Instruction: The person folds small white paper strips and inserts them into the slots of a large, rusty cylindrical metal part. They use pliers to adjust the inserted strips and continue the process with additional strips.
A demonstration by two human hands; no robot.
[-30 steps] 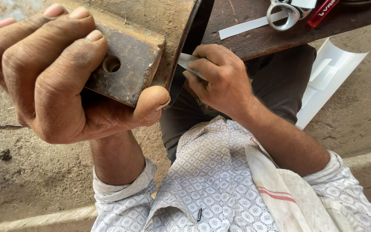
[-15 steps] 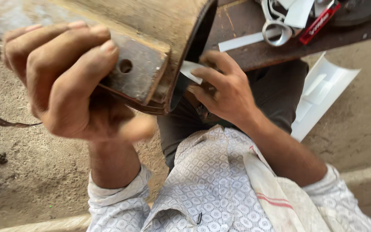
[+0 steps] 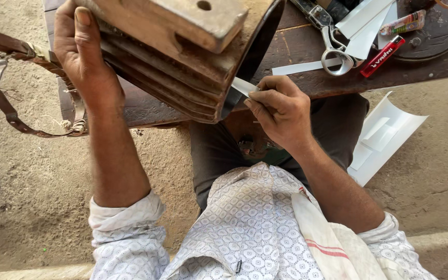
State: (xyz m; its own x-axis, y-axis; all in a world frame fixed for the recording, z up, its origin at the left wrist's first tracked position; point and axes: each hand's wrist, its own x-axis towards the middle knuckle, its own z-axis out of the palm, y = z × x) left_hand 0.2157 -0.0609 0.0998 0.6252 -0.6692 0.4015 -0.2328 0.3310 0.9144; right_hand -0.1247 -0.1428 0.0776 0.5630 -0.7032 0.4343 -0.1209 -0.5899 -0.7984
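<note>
Head view, looking down past a patterned white shirt and a cloth over the right shoulder. Left hand closed around the left side of a worn wooden block, fingers wrapped over its far edge, thumb out of sight; block held up, tilted, with ribbed folds along its lower side and a black rim on the right. One round hole in the block's top face, near the upper edge of the picture. Right hand pinched shut on a small white strip, fingertips pressing it against the black rim at the block's lower right corner. Block raised above the near edge of a dark wooden surface, between the two hands. On that surface, well apart from the block: scissors, a longer white strip just beside them, a red lighter, white paper pieces. Left of the block, a brown strap with a metal buckle, hanging from the surface's edge. On the dusty ground at right, a white sheet with cut-outs, near the right knee.
</note>
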